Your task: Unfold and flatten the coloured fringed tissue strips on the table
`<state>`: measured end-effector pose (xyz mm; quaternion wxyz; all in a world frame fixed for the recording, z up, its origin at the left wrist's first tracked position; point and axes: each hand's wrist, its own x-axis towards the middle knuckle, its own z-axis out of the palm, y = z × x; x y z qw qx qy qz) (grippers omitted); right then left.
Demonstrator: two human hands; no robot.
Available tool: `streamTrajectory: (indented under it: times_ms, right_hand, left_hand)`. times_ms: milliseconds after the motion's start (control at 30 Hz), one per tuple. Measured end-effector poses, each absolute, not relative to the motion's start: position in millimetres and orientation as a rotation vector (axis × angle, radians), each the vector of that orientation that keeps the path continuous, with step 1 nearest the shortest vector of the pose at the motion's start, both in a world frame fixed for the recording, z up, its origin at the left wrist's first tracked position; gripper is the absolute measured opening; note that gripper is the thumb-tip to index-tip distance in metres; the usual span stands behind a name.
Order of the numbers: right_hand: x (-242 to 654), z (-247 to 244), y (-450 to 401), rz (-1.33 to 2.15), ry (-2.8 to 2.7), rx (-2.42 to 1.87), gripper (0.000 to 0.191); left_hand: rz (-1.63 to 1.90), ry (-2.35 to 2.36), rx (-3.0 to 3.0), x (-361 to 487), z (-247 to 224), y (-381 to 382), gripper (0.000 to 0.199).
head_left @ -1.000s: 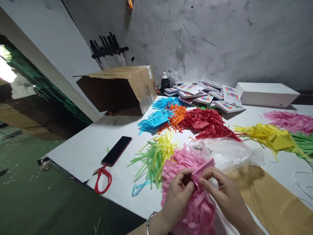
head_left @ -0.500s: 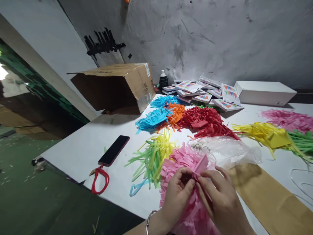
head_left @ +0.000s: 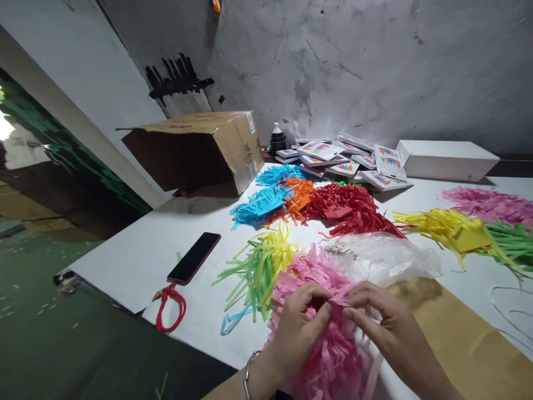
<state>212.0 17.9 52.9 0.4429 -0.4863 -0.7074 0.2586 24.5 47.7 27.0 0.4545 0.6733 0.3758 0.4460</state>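
Pink tissue-paper fringe (head_left: 333,355) hangs in a thick bunch at the front of the table. My left hand (head_left: 306,316) pinches its folded top between thumb and fingers. Just to the right, my right hand (head_left: 378,316) grips the same pink paper, thumb beneath and fingers above. A short stretch of paper spans the gap between the two hands. Behind the left hand lie yellow and green fringes (head_left: 266,266), touching the pink. A clear plastic bag (head_left: 387,258) rests just beyond my right hand.
A phone (head_left: 194,258) with a red strap lies at left. Farther back are an open carton (head_left: 233,150), blue fringe (head_left: 262,203), red fringe (head_left: 350,208), flat printed boxes (head_left: 320,150) and a white box (head_left: 447,161). Brown paper (head_left: 466,339) and yellow fringe (head_left: 466,233) are at right.
My right hand has shifted a little to the right, away from the left hand. The pink paper's upright folded edge now lies lower, stretched between both hands.
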Motion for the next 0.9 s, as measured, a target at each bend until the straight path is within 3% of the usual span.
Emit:
streamTrajectory:
  times_ms: [100, 167, 233, 300, 433, 600, 667, 767, 900]
  right_hand:
    - [209, 50, 15, 0.148, -1.838, -1.188, 0.008]
    - [206, 45, 13, -0.146, -1.916, -1.165, 0.021]
    - [206, 42, 12, -0.222, -1.989, -1.168, 0.027]
    - [210, 42, 12, -0.060, -2.024, -1.189, 0.025]
    - [223, 53, 15, 0.578, -1.851, -1.263, 0.023]
    - [226, 60, 18, 1.190, -1.286, -1.256, 0.031]
    - [230, 54, 16, 1.187, -0.980, -1.218, 0.033]
    - [259, 39, 7, 0.891, -0.560, -1.191, 0.037]
    - [332, 17, -21, 0.510, -0.510, -1.355, 0.038]
  left_hand:
    - [1.141, 0.939, 1.883, 25, 32, 50, 0.012]
    - [1.168, 0.924, 2.013, 26, 33, 50, 0.015]
    - [1.190, 0.912, 2.134, 26, 32, 50, 0.018]
    - [1.184, 0.867, 2.280, 23, 31, 53, 0.026]
    - [1.018, 0.686, 2.589, 16, 36, 62, 0.048]
    - [0.976, 0.680, 2.740, 12, 56, 69, 0.028]
    - [1.122, 0.691, 2.716, 7, 65, 70, 0.024]
    - [1.291, 0.610, 2.531, -6, 80, 70, 0.027]
    - [1.427, 0.760, 2.025, -15, 106, 82, 0.009]
